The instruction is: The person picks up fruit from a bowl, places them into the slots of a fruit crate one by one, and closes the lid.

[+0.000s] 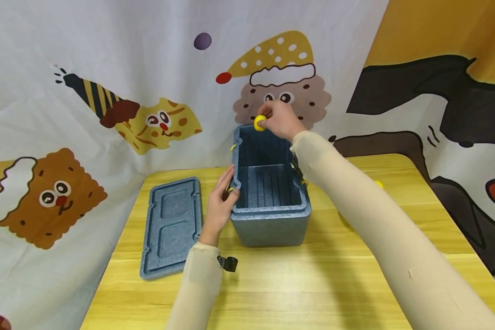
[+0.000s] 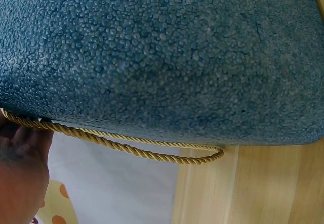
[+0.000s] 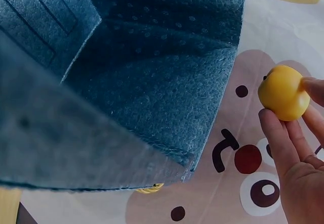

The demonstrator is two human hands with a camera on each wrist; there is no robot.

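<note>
Nearby, one lid (image 1: 174,242) flanks our table's (image 1: 272,288) left edge; right hand (image 1: 283,120) pinches one fruit (image 1: 259,124), straight-fingered left hand (image 1: 218,211) touches one box (image 1: 271,229).

Long cream sleeves (image 1: 367,206) reached both wrists; a small black camera (image 1: 229,264) jutted at the left cuff's (image 1: 206,252) three o'clock.

No readable lettering around the foam box (image 1: 268,231)
No word, number, brand or sign can be read on the box, the lid (image 1: 175,229) left of it or the printed cloth (image 1: 156,50) behind it.
</note>
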